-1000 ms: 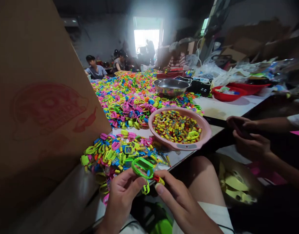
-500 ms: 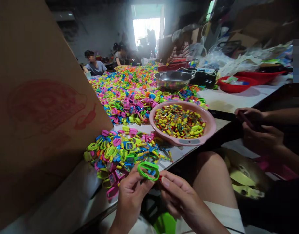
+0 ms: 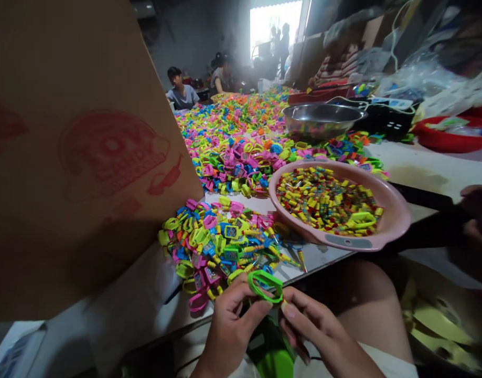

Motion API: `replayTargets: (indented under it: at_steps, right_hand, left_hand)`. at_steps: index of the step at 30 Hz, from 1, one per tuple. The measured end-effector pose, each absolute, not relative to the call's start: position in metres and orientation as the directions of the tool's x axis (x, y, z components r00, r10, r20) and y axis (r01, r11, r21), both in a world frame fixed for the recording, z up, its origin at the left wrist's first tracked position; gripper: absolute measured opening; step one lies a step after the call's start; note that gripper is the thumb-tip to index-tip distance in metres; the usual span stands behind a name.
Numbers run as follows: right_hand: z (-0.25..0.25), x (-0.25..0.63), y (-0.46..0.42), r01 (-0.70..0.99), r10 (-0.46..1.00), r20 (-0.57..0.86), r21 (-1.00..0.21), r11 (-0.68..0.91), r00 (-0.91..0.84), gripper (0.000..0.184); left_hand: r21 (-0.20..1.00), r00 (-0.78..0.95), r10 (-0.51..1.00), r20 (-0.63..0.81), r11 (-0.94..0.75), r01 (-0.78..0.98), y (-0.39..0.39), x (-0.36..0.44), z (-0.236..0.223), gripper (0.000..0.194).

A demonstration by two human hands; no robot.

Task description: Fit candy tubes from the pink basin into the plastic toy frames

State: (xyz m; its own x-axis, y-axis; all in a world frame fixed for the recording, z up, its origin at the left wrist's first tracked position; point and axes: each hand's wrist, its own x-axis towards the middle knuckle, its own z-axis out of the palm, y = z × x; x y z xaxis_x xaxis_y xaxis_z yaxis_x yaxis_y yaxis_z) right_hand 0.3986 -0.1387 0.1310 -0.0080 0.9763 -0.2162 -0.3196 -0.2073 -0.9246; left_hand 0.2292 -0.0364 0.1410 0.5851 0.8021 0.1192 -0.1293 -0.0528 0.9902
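My left hand (image 3: 235, 320) pinches a bright green plastic toy watch (image 3: 278, 287) by its looped band, over the table's front edge. At the watch's right end, the fingers of my right hand (image 3: 313, 325) are pressed together on a small red-and-yellow piece, mostly hidden by the fingertips. Just beyond my hands lies a heap of toy watches (image 3: 209, 221) in pink, yellow, blue and green, mixed with thin yellow-ended tubes. To the right, a pink basin (image 3: 396, 210) holds many short yellow-and-red tubes, with a yellow-green watch on top.
A large cardboard box (image 3: 107, 226) stands close on the left. Behind the basin are a bigger watch pile (image 3: 233, 142), a steel bowl (image 3: 323, 115) and a red basin (image 3: 449, 142). Another person's hand (image 3: 477, 231) shows at right. Co-workers sit at the back.
The view has swung left, so the scene sits further right. Both hands keep their hold at the green watch. Less of the neighbour's hands shows.
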Motion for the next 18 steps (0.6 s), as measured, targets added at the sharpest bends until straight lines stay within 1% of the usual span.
replayTargets:
  at_steps: [2,3,5,8,10,12,15,16,18]
  right_hand:
    - [0.131,0.410,-0.134,-0.087,0.991,-0.119,-0.990,-0.113,0.067,0.047]
    - [0.131,0.414,-0.131,0.036,0.992,-0.047,-0.998,-0.052,0.114,0.039]
    - [0.131,0.419,-0.121,0.270,0.975,0.114,-0.961,0.060,0.189,0.022]
    - [0.129,0.413,-0.098,0.522,0.942,0.271,-0.843,0.133,0.199,0.010]
    - [0.127,0.400,-0.080,0.651,0.922,0.347,-0.742,0.159,0.171,0.009]
    - [0.123,0.386,-0.063,0.784,0.894,0.421,-0.603,0.150,0.152,0.010]
    - [0.119,0.367,-0.042,0.920,0.876,0.463,-0.387,0.063,0.135,0.010]
    - [0.118,0.363,-0.037,0.940,0.878,0.461,-0.339,0.040,0.129,0.010]
    - [0.115,0.355,-0.033,0.959,0.890,0.439,-0.283,0.007,0.123,0.007]
  left_hand:
    - [0.998,0.556,0.831,0.022,0.011,-0.056,-0.036,0.221,0.135,0.036]
    - [0.999,0.539,0.842,-0.030,0.045,-0.015,-0.035,0.214,0.131,0.041]
    - [0.993,0.516,0.848,-0.122,0.103,0.064,-0.036,0.199,0.121,0.050]
    - [0.983,0.489,0.853,-0.181,0.141,0.117,-0.038,0.178,0.107,0.057]
    - [0.979,0.469,0.859,-0.205,0.172,0.113,-0.039,0.169,0.102,0.059]
    - [0.974,0.449,0.864,-0.228,0.204,0.102,-0.041,0.165,0.102,0.060]
    - [0.970,0.430,0.869,-0.244,0.221,0.103,-0.042,0.163,0.108,0.062]
    - [0.969,0.426,0.871,-0.245,0.222,0.103,-0.042,0.163,0.110,0.063]
    - [0.970,0.429,0.871,-0.241,0.219,0.101,-0.041,0.162,0.112,0.062]
